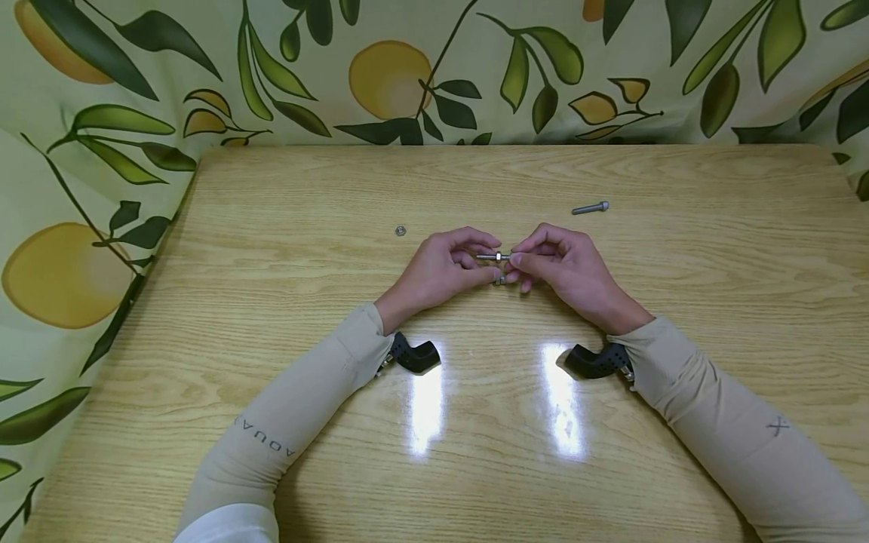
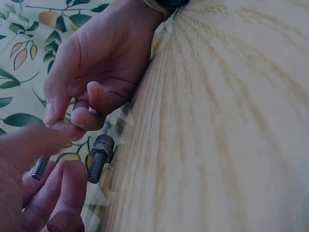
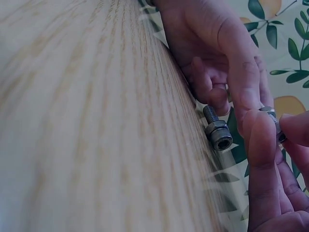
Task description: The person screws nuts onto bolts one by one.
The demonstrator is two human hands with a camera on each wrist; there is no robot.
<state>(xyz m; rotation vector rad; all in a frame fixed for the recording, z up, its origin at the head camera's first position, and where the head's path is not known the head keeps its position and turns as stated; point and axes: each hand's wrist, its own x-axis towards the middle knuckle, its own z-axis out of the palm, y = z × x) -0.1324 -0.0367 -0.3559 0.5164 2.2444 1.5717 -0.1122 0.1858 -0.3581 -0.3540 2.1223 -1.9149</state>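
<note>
My right hand [image 1: 570,268] pinches a bolt by its head end between thumb and fingers, the shaft pointing left. A hex nut [image 1: 498,257] sits partway along this bolt [image 1: 485,257]; the right fingertips hide the head. Around the threaded end is my left hand [image 1: 451,268], thumb and fingers spread on either side with the nut visible between them. In the left wrist view a left digit [image 2: 34,145] is blurred across the bolt. Just below the hands, a second bolt [image 3: 222,137] lies on the table with a nut [image 3: 215,125] threaded on it.
A loose nut [image 1: 400,231] lies to the left of the hands on the wooden table [image 1: 305,226]. Farther back on the right is a loose bolt [image 1: 591,207]. A leaf-and-fruit patterned cloth [image 1: 271,68] hangs behind the table and along its left side.
</note>
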